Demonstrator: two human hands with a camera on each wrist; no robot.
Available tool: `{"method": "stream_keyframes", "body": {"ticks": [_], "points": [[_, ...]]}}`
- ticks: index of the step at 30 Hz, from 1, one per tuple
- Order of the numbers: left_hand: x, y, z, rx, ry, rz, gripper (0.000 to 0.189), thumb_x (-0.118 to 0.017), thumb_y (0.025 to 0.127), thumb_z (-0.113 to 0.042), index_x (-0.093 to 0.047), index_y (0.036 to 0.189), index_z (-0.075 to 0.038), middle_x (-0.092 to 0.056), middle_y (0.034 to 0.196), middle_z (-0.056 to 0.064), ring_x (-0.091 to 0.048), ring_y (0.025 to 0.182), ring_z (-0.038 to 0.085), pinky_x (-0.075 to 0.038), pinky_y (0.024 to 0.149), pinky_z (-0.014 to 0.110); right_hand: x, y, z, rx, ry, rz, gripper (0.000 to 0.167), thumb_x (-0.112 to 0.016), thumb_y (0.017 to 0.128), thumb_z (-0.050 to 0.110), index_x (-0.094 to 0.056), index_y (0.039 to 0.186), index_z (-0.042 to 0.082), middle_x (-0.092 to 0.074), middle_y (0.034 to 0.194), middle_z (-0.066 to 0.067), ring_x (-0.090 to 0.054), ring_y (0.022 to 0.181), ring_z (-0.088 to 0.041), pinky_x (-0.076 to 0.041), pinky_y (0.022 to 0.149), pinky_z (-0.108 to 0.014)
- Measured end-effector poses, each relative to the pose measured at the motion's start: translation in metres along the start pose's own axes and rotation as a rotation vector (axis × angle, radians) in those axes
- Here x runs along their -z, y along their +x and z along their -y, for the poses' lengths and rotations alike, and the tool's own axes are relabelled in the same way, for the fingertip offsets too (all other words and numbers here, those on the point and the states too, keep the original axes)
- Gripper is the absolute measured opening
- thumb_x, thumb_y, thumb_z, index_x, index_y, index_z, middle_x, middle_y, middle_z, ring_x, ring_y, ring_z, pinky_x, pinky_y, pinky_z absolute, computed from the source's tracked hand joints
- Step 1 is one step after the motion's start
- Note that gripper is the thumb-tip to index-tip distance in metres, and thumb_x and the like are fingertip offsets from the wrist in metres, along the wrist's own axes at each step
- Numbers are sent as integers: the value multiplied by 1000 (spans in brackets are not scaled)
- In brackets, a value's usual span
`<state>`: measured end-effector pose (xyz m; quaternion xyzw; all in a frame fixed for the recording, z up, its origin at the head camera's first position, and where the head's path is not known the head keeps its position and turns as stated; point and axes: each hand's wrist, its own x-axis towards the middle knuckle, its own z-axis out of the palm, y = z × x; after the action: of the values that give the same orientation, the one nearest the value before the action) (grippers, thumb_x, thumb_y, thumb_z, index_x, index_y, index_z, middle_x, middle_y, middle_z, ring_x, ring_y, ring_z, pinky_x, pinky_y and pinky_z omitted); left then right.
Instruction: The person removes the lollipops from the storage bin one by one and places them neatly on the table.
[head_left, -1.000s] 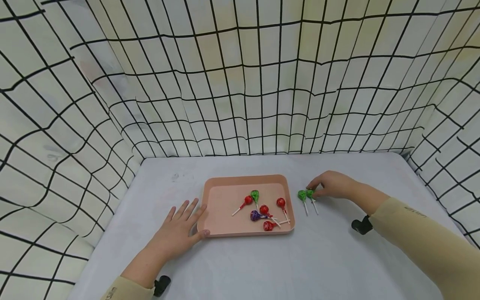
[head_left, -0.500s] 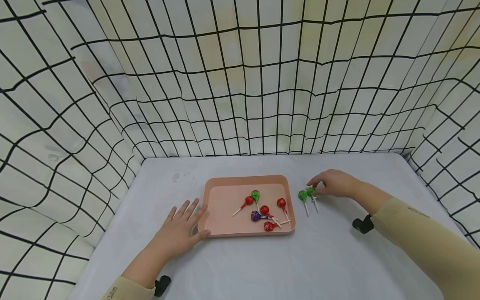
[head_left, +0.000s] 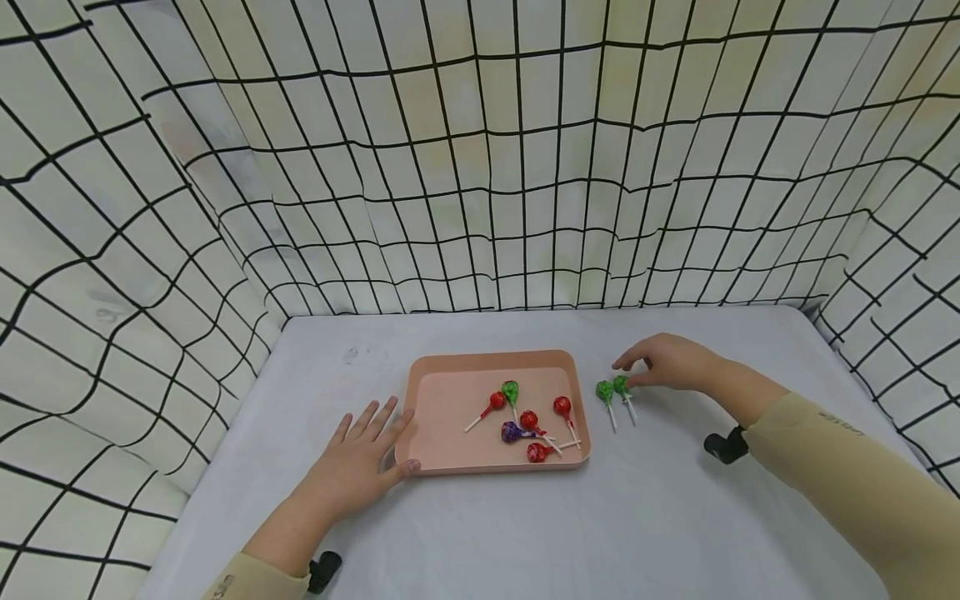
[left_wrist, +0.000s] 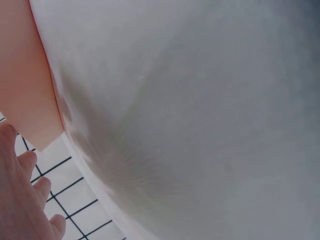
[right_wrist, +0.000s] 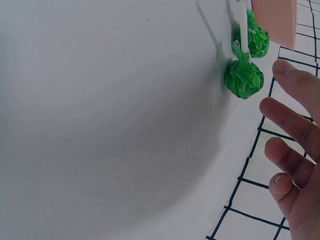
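Green lollipops [head_left: 604, 391] near half-curled empty right hand [head_left: 670, 365], splayed left hand [head_left: 360, 463] merely touching tray [head_left: 448, 417]

Black-gridded white back wall [head_left: 540, 154], faintly yellowish in patches, meeting similarly gridded left wall [head_left: 112, 283] and right wall [head_left: 922, 217], wavy-lined in places, white tabletop [head_left: 637, 533] below, softly shadowed, pale diffuse light.

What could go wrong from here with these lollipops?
1. The green lollipops beside the right hand lie close together; grabbing one may knock the other.
2. The left hand lies at the edge of the pink tray; a push might shift it.
3. Lollipop sticks cross in the tray; lifting one could drag another.
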<state>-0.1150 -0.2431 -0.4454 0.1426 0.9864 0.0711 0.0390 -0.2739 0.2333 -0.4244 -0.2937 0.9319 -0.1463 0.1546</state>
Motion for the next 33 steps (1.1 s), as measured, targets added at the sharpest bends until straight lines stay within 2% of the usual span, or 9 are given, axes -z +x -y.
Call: {"method": "stream_keyframes", "body": {"ticks": [8,12,18,24,33], "points": [[-1,0,1,1,1,-3,79,-50,93,-66,-34,156,-22,-21,164,9,-17,150,37,-11,118,63,2,3,8,15,41,-8,32,-78,88,28,-74,119,22,-70,113,4,-56,79,-14,-51,67,-28],[-1,0,1,1,-8,-6,79,-53,93,-64,-34,156,-21,-22,164,10,-17,150,37,-11,118,63,3,6,16,8,40,-11,32,-77,88,29,-74,120,24,-70,114,5,-56,81,-14,-51,68,-28],[-2,0,1,1,-8,-4,80,-52,93,-65,-32,157,-21,-21,164,10,-17,150,36,-11,118,63,6,14,33,42,55,-15,32,-77,88,31,-74,119,23,-70,113,4,-55,80,-15,-51,67,-30],[-2,1,2,3,-4,-1,81,-52,93,-65,-31,157,-20,-21,164,10,-17,150,36,-11,118,63,4,25,50,49,44,-8,33,-78,87,34,-74,119,25,-69,104,8,-54,78,-14,-49,65,-29],[-1,0,1,4,1,-1,81,-55,93,-62,-32,157,-18,-21,164,11,-18,150,37,-11,118,63,3,39,75,112,57,8,32,-77,88,33,-75,117,21,-71,107,4,-54,79,-14,-49,68,-29]]}}
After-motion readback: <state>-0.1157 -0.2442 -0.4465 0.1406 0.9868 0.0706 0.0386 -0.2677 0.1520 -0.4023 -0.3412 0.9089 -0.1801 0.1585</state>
